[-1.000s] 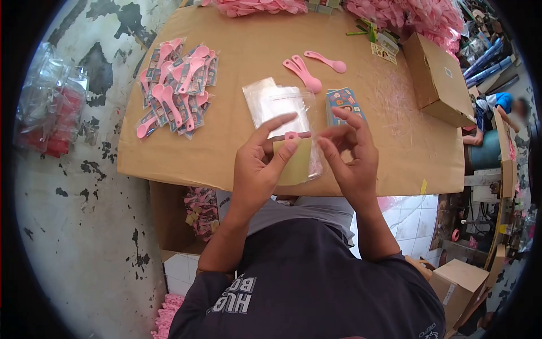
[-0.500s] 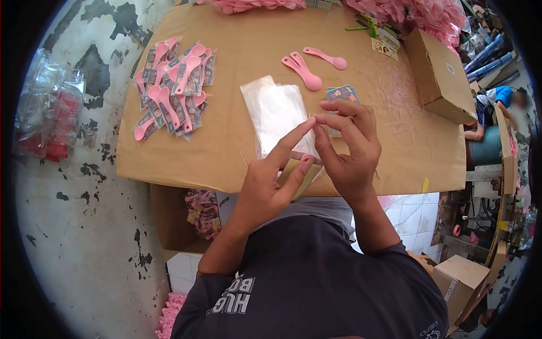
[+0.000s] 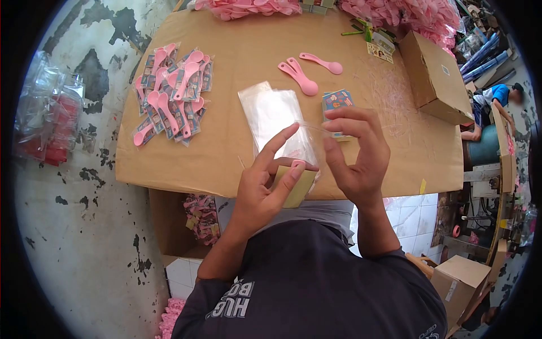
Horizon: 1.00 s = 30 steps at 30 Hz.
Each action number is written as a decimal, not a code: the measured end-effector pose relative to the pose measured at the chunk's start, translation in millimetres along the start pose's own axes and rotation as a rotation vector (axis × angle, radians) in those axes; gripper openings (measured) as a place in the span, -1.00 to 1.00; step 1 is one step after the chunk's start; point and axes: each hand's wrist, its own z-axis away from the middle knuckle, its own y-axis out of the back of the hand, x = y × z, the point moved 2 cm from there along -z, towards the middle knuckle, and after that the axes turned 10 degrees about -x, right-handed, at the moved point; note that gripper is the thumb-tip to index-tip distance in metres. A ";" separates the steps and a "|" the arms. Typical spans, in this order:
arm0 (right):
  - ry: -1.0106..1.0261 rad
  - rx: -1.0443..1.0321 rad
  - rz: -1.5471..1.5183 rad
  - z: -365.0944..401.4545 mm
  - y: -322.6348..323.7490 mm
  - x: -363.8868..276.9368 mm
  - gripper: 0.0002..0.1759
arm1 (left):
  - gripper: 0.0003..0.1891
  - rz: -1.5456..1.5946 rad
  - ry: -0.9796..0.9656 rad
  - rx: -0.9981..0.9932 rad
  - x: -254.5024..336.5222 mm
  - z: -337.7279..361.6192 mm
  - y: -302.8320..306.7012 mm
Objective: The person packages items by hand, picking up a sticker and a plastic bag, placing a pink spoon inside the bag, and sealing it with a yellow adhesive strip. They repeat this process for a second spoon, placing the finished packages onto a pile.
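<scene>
My left hand grips a clear packet with a pale yellow-green card and a pink handle end showing under the thumb; its index finger points up. My right hand is raised to the right, fingers curved and apart. A thin clear strip seems to stretch between the two hands, too faint to tell whether the right fingers hold it. Beneath and beyond my left hand lies a stack of clear bags. Blue printed cards sit behind my right hand. Loose pink spoons lie farther back.
Packed pink spoons are heaped on the table's left. A cardboard box stands at the right, with green scissors or a cutter nearby. Pink piles line the far edge. Another person is at the far right.
My right hand has moved slightly right, away from my left index finger, and its fingers have spread. The yellow-green card shows more, as do the blue cards.
</scene>
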 end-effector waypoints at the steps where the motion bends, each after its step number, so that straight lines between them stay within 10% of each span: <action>1: -0.001 0.003 0.001 -0.1 0.5 -1.0 -0.73 | -0.38 -0.001 0.001 -0.003 1.6 0.4 -1.5; 28: -0.007 0.140 0.137 -4.3 12.7 9.7 -0.77 | -0.37 -0.180 0.108 -0.057 3.7 6.0 -1.9; 30: -0.174 0.396 -0.358 -1.4 20.2 21.6 -0.82 | -0.46 -0.005 0.028 0.000 -1.2 5.1 -1.4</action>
